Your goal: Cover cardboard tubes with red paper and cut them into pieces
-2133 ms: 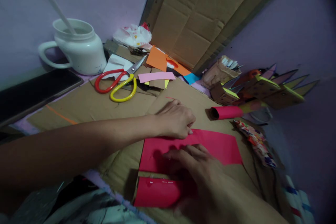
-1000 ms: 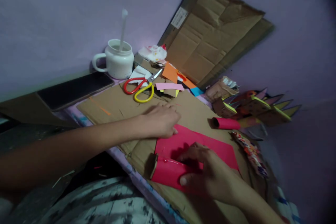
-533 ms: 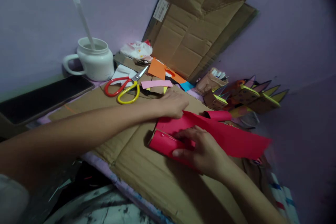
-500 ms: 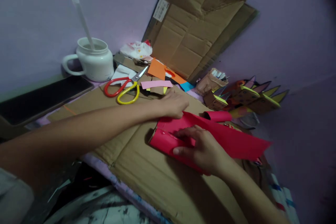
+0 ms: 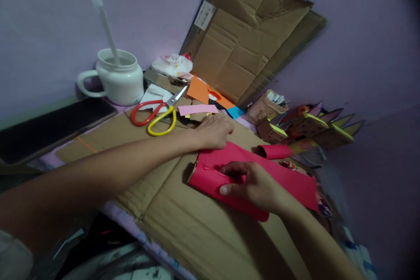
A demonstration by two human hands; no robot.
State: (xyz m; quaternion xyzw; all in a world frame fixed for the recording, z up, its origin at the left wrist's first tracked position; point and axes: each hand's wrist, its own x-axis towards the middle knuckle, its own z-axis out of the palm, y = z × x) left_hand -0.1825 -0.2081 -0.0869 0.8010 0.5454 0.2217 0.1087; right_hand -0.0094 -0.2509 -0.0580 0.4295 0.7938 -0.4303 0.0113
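Note:
A sheet of red paper [image 5: 278,175] lies on the cardboard, its near end wrapped round a cardboard tube [image 5: 210,180]. A shiny, wet-looking line, perhaps glue, runs along the paper by the tube. My right hand [image 5: 254,183] grips the wrapped tube, thumb on the near side and fingers on the far side. At the paper's far left corner is my left hand [image 5: 215,132], fingers curled down against the sheet; its fingertips are partly hidden. Scissors [image 5: 157,116] with one red and one yellow handle lie beyond my left forearm.
A white mug [image 5: 120,76] with a stick in it and a black phone [image 5: 55,127] stand at left. Paper scraps [image 5: 198,91] lie at the back. A smaller red roll [image 5: 277,151] and spiked cardboard pieces [image 5: 328,129] sit at right. Cardboard [image 5: 243,39] leans on the wall.
The red sheet's right end, raised before, now lies lower and flatter. Both hands stay at nearly the same places on the paper. The view has shifted slightly.

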